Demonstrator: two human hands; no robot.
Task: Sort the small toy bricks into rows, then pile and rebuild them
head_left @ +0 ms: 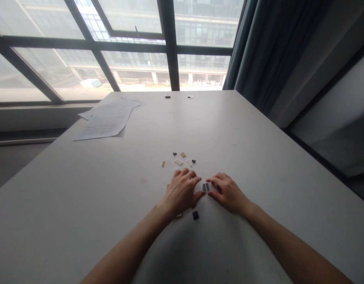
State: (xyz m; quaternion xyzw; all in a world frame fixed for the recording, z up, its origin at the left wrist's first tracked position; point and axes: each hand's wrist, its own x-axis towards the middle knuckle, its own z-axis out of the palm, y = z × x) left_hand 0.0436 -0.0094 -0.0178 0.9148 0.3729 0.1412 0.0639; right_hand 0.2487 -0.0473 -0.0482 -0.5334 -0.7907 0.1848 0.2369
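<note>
Two small grey toy bricks, a left one [204,187] and a right one [207,187], stand side by side with a narrow gap between them. My left hand [183,187] has its thumb and index fingertips at the ends of the left grey brick. From the other side, my right hand [227,192] pinches the right grey brick between thumb and index finger. Just below my left hand lies a black brick [195,215]. Tan pieces, such as one [168,185] beside the left wrist, are partly hidden by that hand.
Beyond my hands lie several small pieces, including a tan plate [182,154], a cream plate [178,161] and a black piece [174,154]. Printed papers [106,120] rest at the far left of the white table [253,157]. Windows and a dark curtain [259,51] stand behind.
</note>
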